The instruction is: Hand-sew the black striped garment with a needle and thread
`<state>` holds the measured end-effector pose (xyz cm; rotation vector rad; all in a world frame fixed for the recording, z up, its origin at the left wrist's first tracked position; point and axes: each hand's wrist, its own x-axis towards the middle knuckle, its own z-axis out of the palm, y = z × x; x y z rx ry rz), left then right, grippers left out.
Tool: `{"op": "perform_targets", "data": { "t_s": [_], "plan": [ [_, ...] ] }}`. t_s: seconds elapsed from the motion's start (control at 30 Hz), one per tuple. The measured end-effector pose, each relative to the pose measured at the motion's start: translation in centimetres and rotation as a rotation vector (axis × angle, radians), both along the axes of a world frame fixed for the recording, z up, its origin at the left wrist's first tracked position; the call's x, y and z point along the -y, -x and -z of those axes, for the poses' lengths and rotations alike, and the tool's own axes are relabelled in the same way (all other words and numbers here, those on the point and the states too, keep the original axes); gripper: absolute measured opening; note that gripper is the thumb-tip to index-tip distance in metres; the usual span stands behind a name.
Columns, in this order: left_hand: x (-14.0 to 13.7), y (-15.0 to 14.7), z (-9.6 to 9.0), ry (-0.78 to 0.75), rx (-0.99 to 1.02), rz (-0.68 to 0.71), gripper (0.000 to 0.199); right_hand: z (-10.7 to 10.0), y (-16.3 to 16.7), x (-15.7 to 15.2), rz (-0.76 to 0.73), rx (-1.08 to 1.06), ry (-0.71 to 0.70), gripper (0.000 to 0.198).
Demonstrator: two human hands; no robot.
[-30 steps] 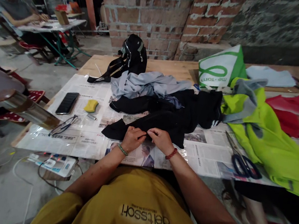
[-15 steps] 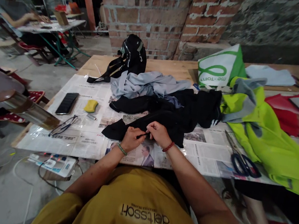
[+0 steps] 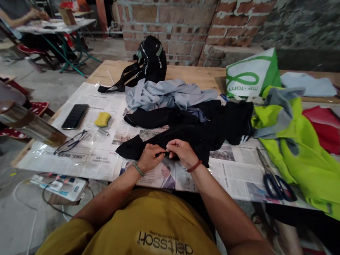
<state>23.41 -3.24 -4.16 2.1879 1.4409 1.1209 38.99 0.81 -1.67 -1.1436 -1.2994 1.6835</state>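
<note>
Both hands are now drawn closer together than a second ago, meeting at the near edge of the black garment at the frame's center.

Left hand and right hand are each pinching a fold of the dark cloth, fingertips almost touching, while the rest of the garment is lying spread across the newspaper-covered tabletop. Judging from this, keeping the fabric taut between the two pinches and working close to the edge would be helping accuracy. Scissors are resting at lower right, well apart; a phone is lying at left.
</note>
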Motion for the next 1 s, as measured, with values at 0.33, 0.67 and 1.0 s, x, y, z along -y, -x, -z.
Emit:
{"op": "perform_targets", "data": {
  "t_s": [0.33,0.67,1.0],
  "plan": [
    [-0.1,-0.1,0.2,-0.016,-0.018,0.017,0.009,0.4,1.2,0.5,0.178,0.133,-0.150,0.009],
    [-0.2,0.1,0.2,0.019,-0.022,0.053,0.009,-0.2,-0.7,-2.8,0.390,-0.028,-0.099,0.016],
    [-0.6,0.2,0.1,0.045,0.056,0.030,0.009,-2.0,-1.9,-3.1,0.278,-0.326,-0.013,0.029]
  ]
}}
